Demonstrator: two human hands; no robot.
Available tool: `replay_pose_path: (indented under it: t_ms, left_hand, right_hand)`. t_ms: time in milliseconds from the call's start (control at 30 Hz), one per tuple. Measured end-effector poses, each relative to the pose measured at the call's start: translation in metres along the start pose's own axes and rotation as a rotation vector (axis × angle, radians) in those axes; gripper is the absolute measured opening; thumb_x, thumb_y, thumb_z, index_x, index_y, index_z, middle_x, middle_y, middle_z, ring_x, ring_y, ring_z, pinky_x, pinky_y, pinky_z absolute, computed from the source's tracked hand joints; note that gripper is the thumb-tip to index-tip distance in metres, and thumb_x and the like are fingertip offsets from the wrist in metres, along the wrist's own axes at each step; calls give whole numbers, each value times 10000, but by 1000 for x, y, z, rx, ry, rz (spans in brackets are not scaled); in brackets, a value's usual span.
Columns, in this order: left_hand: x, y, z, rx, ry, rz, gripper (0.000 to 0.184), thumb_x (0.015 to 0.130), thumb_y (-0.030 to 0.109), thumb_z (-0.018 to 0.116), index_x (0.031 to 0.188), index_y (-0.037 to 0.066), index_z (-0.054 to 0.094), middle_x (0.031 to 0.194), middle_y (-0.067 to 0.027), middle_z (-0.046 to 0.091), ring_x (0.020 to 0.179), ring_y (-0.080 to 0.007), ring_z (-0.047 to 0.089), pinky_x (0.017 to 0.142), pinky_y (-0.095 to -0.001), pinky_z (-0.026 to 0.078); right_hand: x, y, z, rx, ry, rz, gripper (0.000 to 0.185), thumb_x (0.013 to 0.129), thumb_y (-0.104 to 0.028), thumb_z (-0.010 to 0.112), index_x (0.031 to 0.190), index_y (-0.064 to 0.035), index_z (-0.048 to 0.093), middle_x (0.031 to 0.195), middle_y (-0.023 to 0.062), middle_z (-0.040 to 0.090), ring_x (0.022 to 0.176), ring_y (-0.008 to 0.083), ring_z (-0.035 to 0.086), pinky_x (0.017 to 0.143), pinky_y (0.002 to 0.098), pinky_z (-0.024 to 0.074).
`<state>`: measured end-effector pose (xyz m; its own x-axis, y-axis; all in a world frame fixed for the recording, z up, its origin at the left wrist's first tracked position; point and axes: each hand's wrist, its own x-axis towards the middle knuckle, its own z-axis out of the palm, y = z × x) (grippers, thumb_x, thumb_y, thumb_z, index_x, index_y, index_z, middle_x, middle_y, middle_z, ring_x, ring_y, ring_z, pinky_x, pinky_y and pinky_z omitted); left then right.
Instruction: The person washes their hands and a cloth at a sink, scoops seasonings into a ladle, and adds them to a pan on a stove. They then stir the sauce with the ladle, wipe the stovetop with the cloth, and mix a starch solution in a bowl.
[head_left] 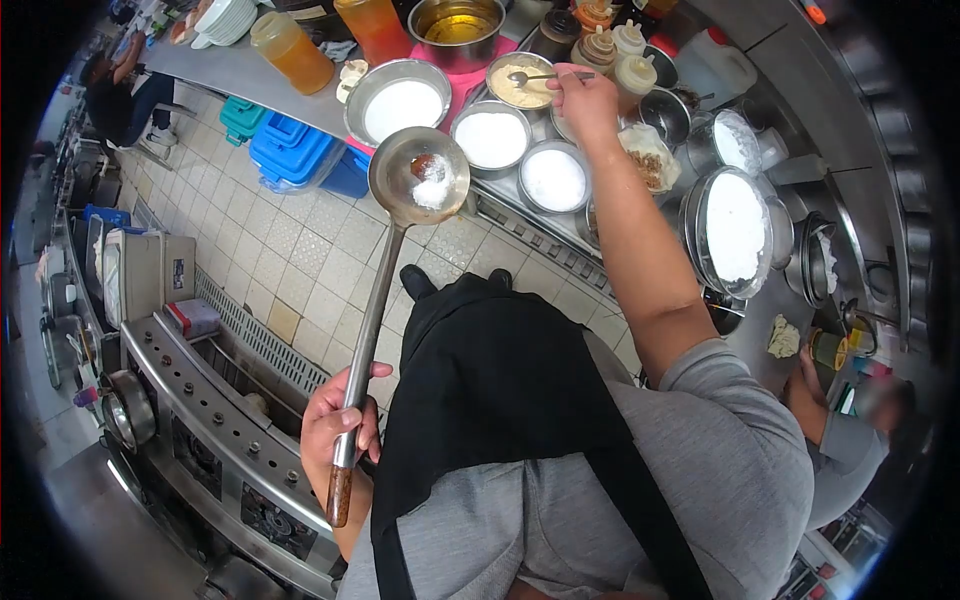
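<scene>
Kitchen (325, 245), left hand (325, 424) holding ladle (378, 310), right hand (588, 103) spoon (520, 78)

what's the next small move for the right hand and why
Probably lift a little beige powder on the small spoon and bring it to the ladle. The right hand already has the spoon at that powder, while the left hand holds the ladle, with white powder in it, nearby.

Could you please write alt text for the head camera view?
A person's left hand holds a long metal ladle containing white powder and something reddish-brown, while the right hand holds a metal spoon at a round metal bowl of beige powder. Nearby round metal bowls hold white powder.
</scene>
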<state>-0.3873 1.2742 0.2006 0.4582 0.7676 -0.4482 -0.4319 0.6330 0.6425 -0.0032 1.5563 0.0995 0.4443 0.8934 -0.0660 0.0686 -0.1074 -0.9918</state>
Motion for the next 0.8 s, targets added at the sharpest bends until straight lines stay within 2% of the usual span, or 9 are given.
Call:
replay_pose_path:
  t_ms: [100, 300, 600, 667, 800]
  left_hand:
    - [0, -1, 0, -7, 0, 16, 669, 777, 149, 566, 1297, -197, 324, 517, -116, 520, 365, -165, 518, 392, -285, 517]
    - [1, 0, 0, -24, 16, 20, 671, 779, 144, 564, 1301, -198, 317, 519, -117, 521, 360, -166, 515, 401, -286, 526]
    - [16, 12, 6, 14, -33, -19, 659, 771, 127, 555, 1302, -191, 324, 525, -117, 526, 373, -187, 544, 418, -287, 536]
    - [18, 13, 9, 81, -10, -3, 676, 763, 181, 589, 1264, -201, 343, 493, -106, 511, 328, -186, 503, 354, -290, 500]
    - [21, 12, 9, 59, -31, -10, 671, 767, 179, 587, 1264, -200, 343, 493, -112, 510, 330, -186, 506, 356, -290, 500]
  right_hand:
    - [-2, -5, 4, -7, -27, 27, 211, 929, -126, 541, 1059, 9, 639, 825, 76, 689, 574, 88, 550, 500, 233, 462]
    - [-2, -4, -3, 128, -23, 130, 224, 933, -128, 532, 1077, 11, 631, 841, 75, 690, 586, 81, 555, 504, 220, 461]
    - [-10, -6, -15, 167, -37, 46, 204, 924, -135, 583, 1049, 14, 644, 814, 74, 689, 554, 75, 546, 477, 217, 448]
    - [-11, -6, -15, 148, -40, 55, 214, 928, -121, 562, 1077, 14, 635, 838, 73, 692, 575, 72, 547, 495, 212, 447]
    - [-11, -4, -14, 90, -54, 60, 223, 931, -104, 540, 1097, 17, 629, 860, 74, 696, 595, 70, 551, 509, 211, 447]
